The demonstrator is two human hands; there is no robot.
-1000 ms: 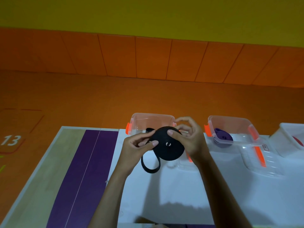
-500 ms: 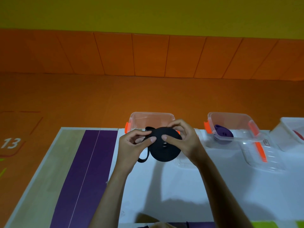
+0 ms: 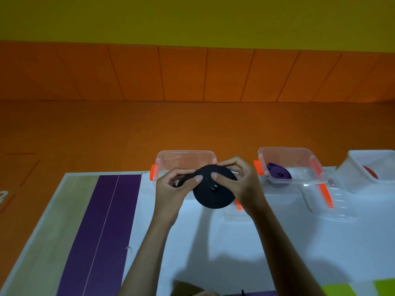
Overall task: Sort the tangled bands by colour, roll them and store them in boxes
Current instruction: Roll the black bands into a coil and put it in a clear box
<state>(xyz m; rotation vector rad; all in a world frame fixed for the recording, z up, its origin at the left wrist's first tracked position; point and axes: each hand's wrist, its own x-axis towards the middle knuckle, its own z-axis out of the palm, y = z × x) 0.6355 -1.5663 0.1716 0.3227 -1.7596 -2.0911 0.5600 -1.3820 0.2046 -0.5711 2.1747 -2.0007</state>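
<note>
Where the two hands meet: a flat, round roll of black woven band (image 3: 213, 194) is held on edge above the white table top (image 3: 213, 242), its face turned to the head camera.
Left hand (image 3: 173, 189): the thumb is pressed on the roll's face. The fingers are curled round the loose black tail at the roll's upper left edge, so the hand is clamped on the band.
Right hand (image 3: 241, 182): the thumb is laid on the face, close beside the left thumb. The fingers are hooked over the top rim, so this hand too is closed round the roll.
Beyond the fingertips: an open clear plastic box (image 3: 186, 157) with orange latches is set on the table.
Under the right hand: a clear lid (image 3: 235, 216) with an orange clip is laid flat, partly hidden by the roll.
Right of the right hand: a second clear box (image 3: 286, 154) is seen, with a purple band roll (image 3: 279, 175) inside it at the near left corner. Another transparent lid (image 3: 333, 206) is laid just beside it.
Farthest right: a white plastic box (image 3: 372, 161) is cut by the frame edge. Something red (image 3: 370, 175) is seen inside, but what it is cannot be told.
Left of the left hand: a broad purple strip (image 3: 102, 231) is laid along the table.
</note>
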